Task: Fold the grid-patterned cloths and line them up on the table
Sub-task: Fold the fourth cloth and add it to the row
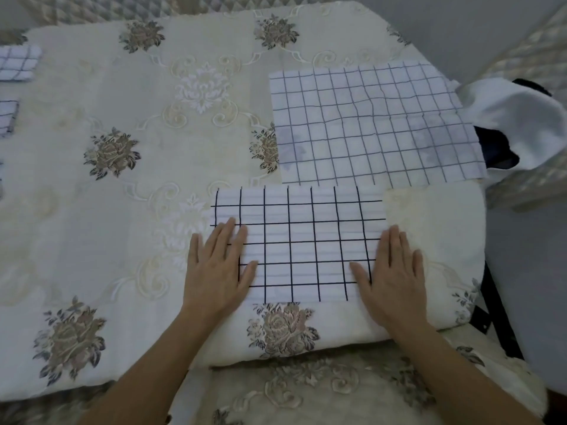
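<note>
Soft, even, rather dim light with faint shadows and no glare. Wide-angle bending curves the tablecloth [129, 185] edges; corners blur.

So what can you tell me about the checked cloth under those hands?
The grid-patterned cloth is white with thin dark lines, rectangular, opaque and ribbed, seemingly folded. It lies flat on the floral tablecloth near the table's front edge. The left hand presses flat on its left side, the right hand on its right. Its far edge nears the sheer unfolded grid cloth; whether they touch is unclear.
</note>
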A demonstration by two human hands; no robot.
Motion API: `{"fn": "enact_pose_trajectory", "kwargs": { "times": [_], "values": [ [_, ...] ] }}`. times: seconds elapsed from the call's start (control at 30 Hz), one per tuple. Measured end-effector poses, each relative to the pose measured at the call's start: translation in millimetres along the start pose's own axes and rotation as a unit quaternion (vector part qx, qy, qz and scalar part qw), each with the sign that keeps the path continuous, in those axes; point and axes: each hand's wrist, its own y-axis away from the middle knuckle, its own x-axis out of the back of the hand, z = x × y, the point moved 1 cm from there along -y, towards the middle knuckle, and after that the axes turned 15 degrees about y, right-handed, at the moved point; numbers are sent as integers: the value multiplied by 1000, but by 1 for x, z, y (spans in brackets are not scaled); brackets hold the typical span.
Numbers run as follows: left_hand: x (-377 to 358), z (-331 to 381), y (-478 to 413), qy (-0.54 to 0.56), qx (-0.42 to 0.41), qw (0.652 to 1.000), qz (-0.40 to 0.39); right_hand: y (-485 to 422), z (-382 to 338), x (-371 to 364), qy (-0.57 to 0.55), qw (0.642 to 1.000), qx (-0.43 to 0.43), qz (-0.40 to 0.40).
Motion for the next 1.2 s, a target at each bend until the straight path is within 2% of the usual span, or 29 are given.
{"fn": "enact_pose_trajectory", "kwargs": {
  "times": [0.1, 0.2, 0.27, 0.4, 0.57, 0.8, 0.93, 1.07, 1.2],
  "values": [
    [4, 22, -29, 23, -35, 998, 43, -21, -33, 22, -39, 997, 26, 61],
    [-7, 47, -60, 26, -89, 996, -12, -56, -78, 37, -67, 990, 108, 67],
    [-16, 49, -73, 18, -91, 995, -38, -71, -90, 32, -59, 989, 127, 44],
    [-11, 22, -86, 16, -65, 997, -26, -76, -51, 8, -20, 995, 89, 24],
    [2, -8, -106, 13, -51, 999, -15, -72, -10, 2, -29, 999, 21, 22],
    [12, -12, -121, 30, -25, 999, -9, -73, -7, 2, -27, 999, 27, 7],
    [26, -18, -79, 95, 63, 992, 61, -73, 5, 9, -26, 999, 39, -3],
    [32, -23, -28, 111, 132, 980, 100, -72, 8, 28, -3, 993, 106, 43],
    [34, -18, -7, 127, 171, 970, 119, -98, -24, 61, 42, 960, 266, 82]
  ]
}}
